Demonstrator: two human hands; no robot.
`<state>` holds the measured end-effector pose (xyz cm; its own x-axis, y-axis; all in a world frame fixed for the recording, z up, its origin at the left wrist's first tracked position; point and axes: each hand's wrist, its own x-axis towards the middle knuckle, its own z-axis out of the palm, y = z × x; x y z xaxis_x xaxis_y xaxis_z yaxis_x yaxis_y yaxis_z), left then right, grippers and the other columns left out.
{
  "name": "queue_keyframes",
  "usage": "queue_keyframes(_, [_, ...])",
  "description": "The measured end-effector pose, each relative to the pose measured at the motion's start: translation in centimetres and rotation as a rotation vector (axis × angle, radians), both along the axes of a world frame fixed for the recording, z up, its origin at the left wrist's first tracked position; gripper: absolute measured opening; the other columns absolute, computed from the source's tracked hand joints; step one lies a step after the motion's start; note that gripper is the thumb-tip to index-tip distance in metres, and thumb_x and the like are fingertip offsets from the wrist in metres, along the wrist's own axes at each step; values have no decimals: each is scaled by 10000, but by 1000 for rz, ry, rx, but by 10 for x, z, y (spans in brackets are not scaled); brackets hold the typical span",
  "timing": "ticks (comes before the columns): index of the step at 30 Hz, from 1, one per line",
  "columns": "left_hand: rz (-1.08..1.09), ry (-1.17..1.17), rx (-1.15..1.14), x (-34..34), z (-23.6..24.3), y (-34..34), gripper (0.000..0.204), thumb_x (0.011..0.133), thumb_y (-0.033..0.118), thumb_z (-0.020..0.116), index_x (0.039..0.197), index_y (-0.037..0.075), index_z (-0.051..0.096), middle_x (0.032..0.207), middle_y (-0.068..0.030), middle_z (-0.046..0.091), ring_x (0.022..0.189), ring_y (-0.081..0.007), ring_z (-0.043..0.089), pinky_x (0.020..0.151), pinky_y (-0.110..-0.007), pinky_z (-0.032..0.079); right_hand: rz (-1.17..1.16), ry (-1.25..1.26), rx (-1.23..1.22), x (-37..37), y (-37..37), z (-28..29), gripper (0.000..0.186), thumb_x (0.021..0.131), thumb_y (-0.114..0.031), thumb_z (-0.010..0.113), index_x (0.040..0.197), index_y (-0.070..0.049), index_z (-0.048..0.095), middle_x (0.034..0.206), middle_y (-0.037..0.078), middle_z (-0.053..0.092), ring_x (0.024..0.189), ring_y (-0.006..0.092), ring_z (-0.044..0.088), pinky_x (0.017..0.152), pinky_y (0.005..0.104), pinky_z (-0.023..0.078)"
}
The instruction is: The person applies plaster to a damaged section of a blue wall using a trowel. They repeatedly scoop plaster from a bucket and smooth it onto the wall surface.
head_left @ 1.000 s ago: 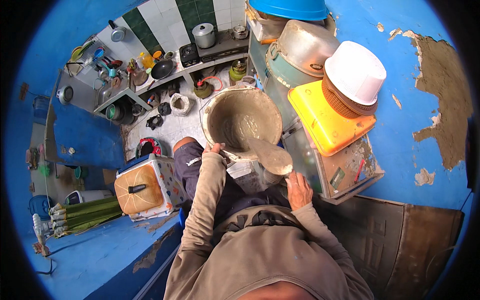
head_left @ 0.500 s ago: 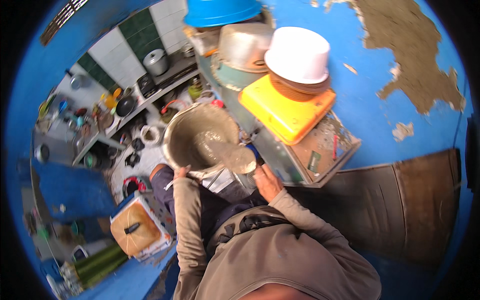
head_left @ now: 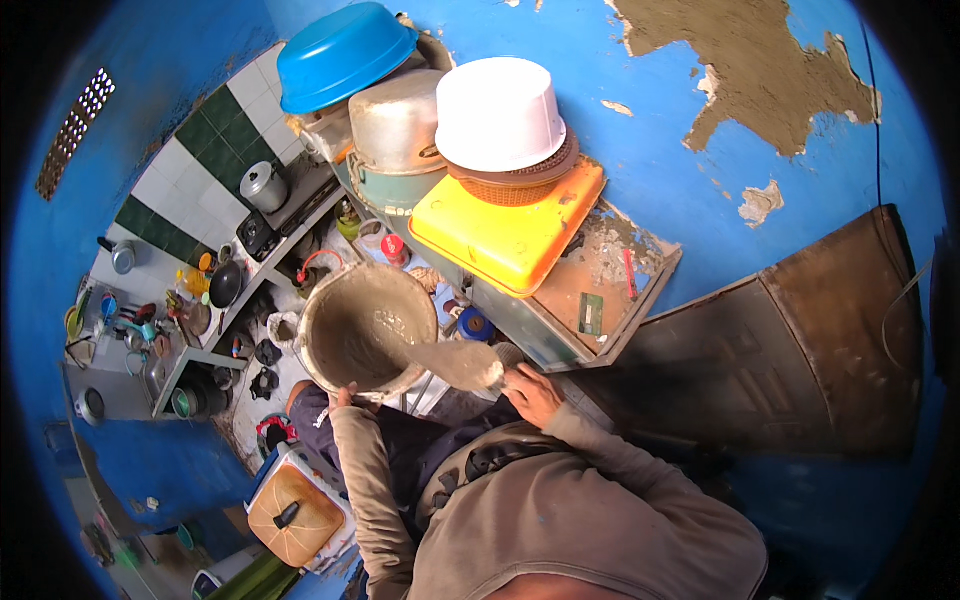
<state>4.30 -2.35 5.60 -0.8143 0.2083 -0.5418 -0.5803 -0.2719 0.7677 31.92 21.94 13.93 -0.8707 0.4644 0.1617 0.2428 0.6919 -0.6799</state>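
Note:
A round, mortar-smeared bucket (head_left: 335,315) with wet grey mortar inside stands tilted in front of me. My left hand (head_left: 350,396) is closed on its near rim. In my right hand (head_left: 533,394) is a trowel (head_left: 460,364), gripped at the handle end. Its blade, coated in grey mortar, points left, with the tip over the bucket's right side. My fingers cover most of the handle.
Right of the bucket stands a cabinet (head_left: 630,325) bearing a yellow tray (head_left: 500,238), a white tub (head_left: 497,115) and metal pots. Brown panels (head_left: 720,350) lean against the blue wall, which has a mortar patch (head_left: 760,60). A cooler box (head_left: 295,515) is at lower left.
My view has turned, so the room's things sit further left. The trowel blade has drawn a little rightward from over the bucket. Both hands keep their grips.

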Motion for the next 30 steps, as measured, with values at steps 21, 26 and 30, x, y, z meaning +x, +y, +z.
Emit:
queue_keyframes(21, [-310, 221, 124, 46, 32, 9, 386, 784, 88, 568, 1164, 78, 499, 881, -58, 623, 657, -199, 617, 498, -343, 546, 47, -184, 190, -55, 12, 70, 178, 789, -195, 596, 920, -75, 608, 814, 102, 596, 799, 288, 593, 697, 366, 472])
queue_keyframes(26, [-114, 61, 68, 66, 16, -1, 355, 795, 92, 585, 1143, 81, 513, 847, -50, 626, 588, -182, 604, 463, -318, 529, -60, 189, -105, -63, 53, 90, 147, 817, -175, 551, 894, -59, 597, 864, 121, 598, 805, 275, 587, 713, 349, 466])
queue_keyframes(30, [-227, 106, 84, 64, -4, -18, 351, 805, 122, 598, 1143, 81, 513, 875, -52, 619, 671, -204, 617, 524, -354, 549, -771, -139, -15, -16, 190, 63, 160, 751, -16, 560, 902, -16, 614, 769, 199, 626, 700, 288, 624, 627, 372, 480])
